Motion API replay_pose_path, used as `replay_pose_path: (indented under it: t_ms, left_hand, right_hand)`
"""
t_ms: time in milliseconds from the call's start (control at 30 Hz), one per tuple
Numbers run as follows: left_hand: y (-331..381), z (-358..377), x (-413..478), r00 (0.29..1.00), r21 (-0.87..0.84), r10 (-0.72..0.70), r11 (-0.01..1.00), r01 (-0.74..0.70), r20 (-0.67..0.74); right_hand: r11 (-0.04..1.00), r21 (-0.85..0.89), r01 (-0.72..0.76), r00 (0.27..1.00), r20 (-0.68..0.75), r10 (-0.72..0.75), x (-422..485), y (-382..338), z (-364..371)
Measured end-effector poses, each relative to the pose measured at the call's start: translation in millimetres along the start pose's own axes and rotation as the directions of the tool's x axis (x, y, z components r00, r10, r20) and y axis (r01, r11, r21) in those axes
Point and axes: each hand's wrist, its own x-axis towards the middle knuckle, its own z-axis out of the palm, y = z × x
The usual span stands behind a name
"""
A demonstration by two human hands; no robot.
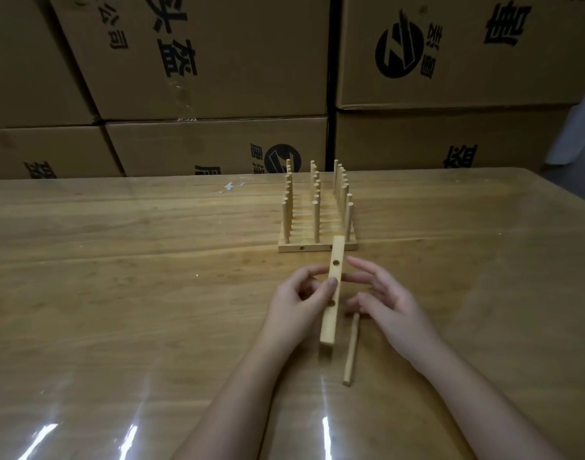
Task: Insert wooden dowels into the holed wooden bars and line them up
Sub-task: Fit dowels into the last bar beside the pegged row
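A: Nearest?
B: Pale round wooden dowel (351, 350), flat on the glossy wooden counter (118, 293). Its far end is by the right hand (394, 303) thumb, contact unclear.
A: Hands?
B: Left hand (297, 303) pinches the pale wooden bar with round holes (333, 287), which points away. Right hand is spread, holding nothing, just beside the bar.
A: Beyond?
B: Block of wooden bars with upright dowels (317, 224), three rows. Then brown printed cardboard boxes (218, 61).

The left forearm (231, 393) and right forearm (477, 400) are bare to the frame's edge. The 2 hands, left hand (297, 303) and right hand (394, 307), are bare, nails short.
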Motion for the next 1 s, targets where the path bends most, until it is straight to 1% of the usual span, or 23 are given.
replay_pose_path:
  t_ms: [33, 67, 100, 133, 233, 267, 333, 433, 533, 567, 667, 700, 733, 800, 867, 933, 1000]
  left_hand:
    - [0, -1, 2, 0.999, -0.050, -0.032, 0.998, 0.031, -0.033]
    - [1, -2, 3, 0.996, -0.094, -0.063, 0.994, 0.056, -0.065]
    - [1, -3, 4, 0.992, -0.133, -0.086, 0.988, 0.073, -0.092]
    - [2, -4, 4, 0.988, -0.175, -0.101, 0.981, 0.080, -0.114]
    - [4, -6, 6, 0.980, -0.266, -0.138, 0.959, 0.096, -0.141]
    - [4, -6, 6, 0.980, -0.272, -0.146, 0.957, 0.105, -0.137]
    - [4, -5, 7, 0.980, -0.276, -0.147, 0.955, 0.106, -0.132]
    - [5, -3, 7, 0.979, -0.286, -0.143, 0.953, 0.096, -0.147]
    - [5, -3, 7, 0.973, -0.282, -0.161, 0.953, 0.109, -0.167]
    - [5, -3, 7, 0.971, -0.280, -0.168, 0.953, 0.115, -0.173]
    - [7, -4, 7, 0.968, -0.284, -0.180, 0.951, 0.125, -0.173]
    - [8, -4, 7, 0.969, -0.280, -0.181, 0.951, 0.129, -0.167]
    - [8, -4, 6, 0.969, -0.277, -0.184, 0.951, 0.134, -0.163]
    - [7, -5, 6, 0.969, -0.268, -0.192, 0.952, 0.145, -0.157]
    - [6, -5, 6, 0.972, -0.228, -0.180, 0.963, 0.143, -0.148]
    - [4, -5, 5, 0.981, -0.159, -0.149, 0.979, 0.129, -0.124]
    - [4, -5, 5, 0.987, -0.125, -0.134, 0.985, 0.122, -0.091]
  right_hand:
    - [0.989, -0.148, 0.020, 0.998, -0.057, -0.029, 0, 1, -2]
    - [0.956, -0.290, 0.032, 0.996, -0.067, -0.054, 0, 1, -4]
    - [0.915, -0.400, 0.048, 0.997, -0.030, -0.065, -1, 1, -7]
    - [0.874, -0.481, 0.070, 0.998, 0.039, -0.058, -1, 0, -9]
    - [0.730, -0.652, 0.204, 0.962, 0.273, -0.025, -2, 1, -12]
    - [0.687, -0.686, 0.240, 0.948, 0.319, -0.012, -2, 1, -12]
    - [0.650, -0.715, 0.258, 0.933, 0.359, 0.025, -1, 1, -11]
    - [0.662, -0.704, 0.256, 0.945, 0.325, -0.020, 0, 2, -10]
    - [0.762, -0.627, 0.164, 0.979, 0.200, -0.046, 1, 2, -11]
    - [0.775, -0.619, 0.129, 0.987, 0.153, -0.042, 1, 3, -12]
    - [0.722, -0.682, 0.119, 0.992, 0.052, -0.114, 3, 5, -11]
    - [0.728, -0.676, 0.115, 0.990, 0.016, -0.142, 3, 6, -11]
    - [0.759, -0.644, 0.096, 0.988, -0.030, -0.150, 4, 7, -11]
    - [0.872, -0.488, 0.029, 0.982, -0.151, -0.117, 4, 7, -12]
    - [0.964, -0.265, -0.014, 0.962, -0.265, -0.059, 6, 7, -13]
    - [0.993, -0.116, -0.020, 0.954, -0.298, -0.016, 7, 6, -14]
    - [0.999, -0.033, 0.001, 0.962, -0.275, -0.010, 7, 3, -14]
